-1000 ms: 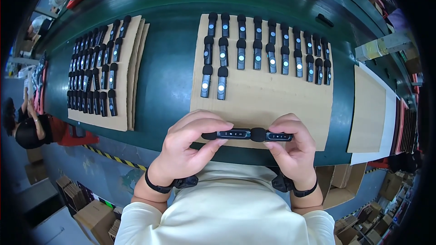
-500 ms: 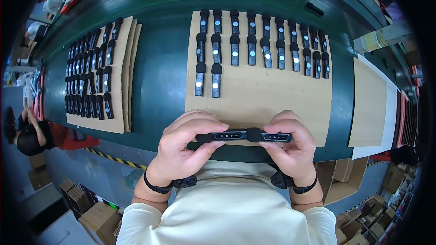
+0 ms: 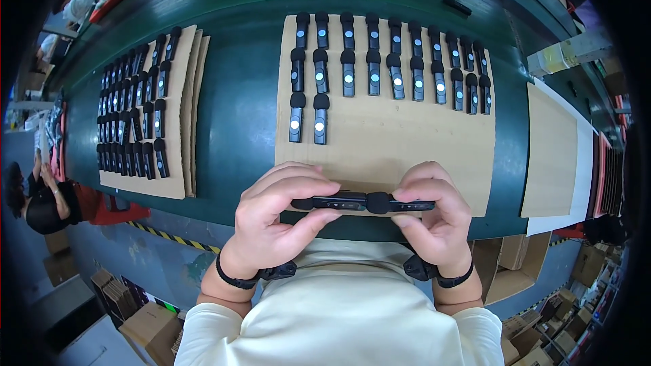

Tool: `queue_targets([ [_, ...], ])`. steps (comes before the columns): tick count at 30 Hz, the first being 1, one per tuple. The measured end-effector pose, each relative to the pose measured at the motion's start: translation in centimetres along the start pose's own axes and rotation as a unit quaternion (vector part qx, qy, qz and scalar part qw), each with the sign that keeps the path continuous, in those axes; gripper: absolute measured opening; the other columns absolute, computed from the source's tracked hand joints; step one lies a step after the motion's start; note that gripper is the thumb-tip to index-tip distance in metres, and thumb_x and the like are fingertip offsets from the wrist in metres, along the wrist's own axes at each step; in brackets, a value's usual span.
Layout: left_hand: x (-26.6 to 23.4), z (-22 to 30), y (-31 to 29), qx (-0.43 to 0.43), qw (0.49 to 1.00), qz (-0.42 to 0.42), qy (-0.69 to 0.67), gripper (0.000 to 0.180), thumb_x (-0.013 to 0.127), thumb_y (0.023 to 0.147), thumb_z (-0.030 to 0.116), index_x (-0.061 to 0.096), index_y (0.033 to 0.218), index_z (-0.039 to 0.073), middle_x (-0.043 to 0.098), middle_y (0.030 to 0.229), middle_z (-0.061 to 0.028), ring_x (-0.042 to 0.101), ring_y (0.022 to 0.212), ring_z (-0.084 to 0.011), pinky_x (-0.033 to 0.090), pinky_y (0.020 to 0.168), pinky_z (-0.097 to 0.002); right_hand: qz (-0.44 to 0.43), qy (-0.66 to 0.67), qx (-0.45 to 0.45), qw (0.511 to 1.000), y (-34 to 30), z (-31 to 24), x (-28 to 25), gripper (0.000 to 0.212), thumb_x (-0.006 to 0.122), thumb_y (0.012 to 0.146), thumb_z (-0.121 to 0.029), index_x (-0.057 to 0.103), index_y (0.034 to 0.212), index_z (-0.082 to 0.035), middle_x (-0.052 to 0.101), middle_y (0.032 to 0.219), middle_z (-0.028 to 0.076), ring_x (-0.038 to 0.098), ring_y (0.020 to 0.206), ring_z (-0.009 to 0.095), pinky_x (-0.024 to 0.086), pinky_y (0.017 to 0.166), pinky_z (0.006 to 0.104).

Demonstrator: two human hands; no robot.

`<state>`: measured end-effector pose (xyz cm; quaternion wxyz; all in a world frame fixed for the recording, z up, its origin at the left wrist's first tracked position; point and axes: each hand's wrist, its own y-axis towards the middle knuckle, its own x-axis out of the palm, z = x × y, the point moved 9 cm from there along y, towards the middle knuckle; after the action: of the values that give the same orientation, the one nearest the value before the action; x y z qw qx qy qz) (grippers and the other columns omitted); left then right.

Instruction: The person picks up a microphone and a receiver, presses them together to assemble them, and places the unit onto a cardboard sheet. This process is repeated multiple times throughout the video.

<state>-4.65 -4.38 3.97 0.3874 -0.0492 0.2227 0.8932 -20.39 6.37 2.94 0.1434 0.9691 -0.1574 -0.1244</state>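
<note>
Two small black clip-on microphones with foam tips are held end to end over the near edge of a cardboard sheet [image 3: 380, 152]. My left hand [image 3: 274, 213] pinches the left microphone [image 3: 349, 200] near its foam tip, between thumb and forefinger. In my right hand [image 3: 437, 210], thumb and forefinger grip the right microphone [image 3: 412, 206]; its foam tip meets the left one's end. Narrow sides with small slots face me. Beyond my hands, rows of similar microphones [image 3: 348, 74] lie on the cardboard, most showing a pale round spot.
More microphones [image 3: 129, 118] lie on stacked cardboard [image 3: 178, 129] at the left of the green table [image 3: 237, 95]. One dark piece [image 3: 456, 6] lies at the far side. Bare cardboard [image 3: 550, 163] rests at the right. Another person [image 3: 51, 196] is at the left; an open box [image 3: 508, 271] stands below right.
Both held microphones have been turned slightly, so their slotted sides show less plainly and more of a dark face shows. My hands have barely shifted.
</note>
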Motion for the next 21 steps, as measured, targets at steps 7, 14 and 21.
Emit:
queue_targets([
  [7, 0.6, 0.5, 0.7, 0.017, 0.998, -0.037, 0.056, 0.03, 0.072, 0.068, -0.007, 0.067, 0.098, -0.003, 0.068, 0.094, -0.0127, 0.063, 0.093, -0.0263, 0.046, 0.096, -0.0449, 0.107, 0.142, 0.078, 0.981, -0.6, 1.0, -0.9, 0.028, 0.072, 0.072, 0.01, 0.066, 0.098, 0.002, 0.062, 0.095, 0.013, 0.062, 0.084, 0.024, 0.051, 0.072, 0.0318],
  [14, 1.4, 0.0, 0.8, 0.015, 0.999, -0.03, -0.006, 0.034, 0.072, 0.069, -0.007, 0.066, 0.103, -0.003, 0.067, 0.098, -0.0129, 0.063, 0.091, -0.0255, 0.046, 0.096, -0.0436, -0.074, -0.088, -0.004, 0.993, 1.2, -1.5, 1.6, 0.033, 0.071, 0.076, 0.01, 0.06, 0.107, 0.006, 0.06, 0.102, 0.014, 0.06, 0.091, 0.019, 0.05, 0.08, 0.0303],
  [21, 1.6, -0.1, 0.7, -0.05, 0.999, 0.004, -0.016, 0.032, 0.071, 0.074, -0.005, 0.067, 0.105, -0.001, 0.068, 0.092, -0.0117, 0.066, 0.082, -0.0245, 0.051, 0.091, -0.0393, 0.005, 0.02, 0.037, 0.999, 0.8, -0.3, 2.1, 0.032, 0.071, 0.079, 0.005, 0.061, 0.109, 0.007, 0.062, 0.101, 0.014, 0.059, 0.087, 0.019, 0.05, 0.076, 0.03],
])
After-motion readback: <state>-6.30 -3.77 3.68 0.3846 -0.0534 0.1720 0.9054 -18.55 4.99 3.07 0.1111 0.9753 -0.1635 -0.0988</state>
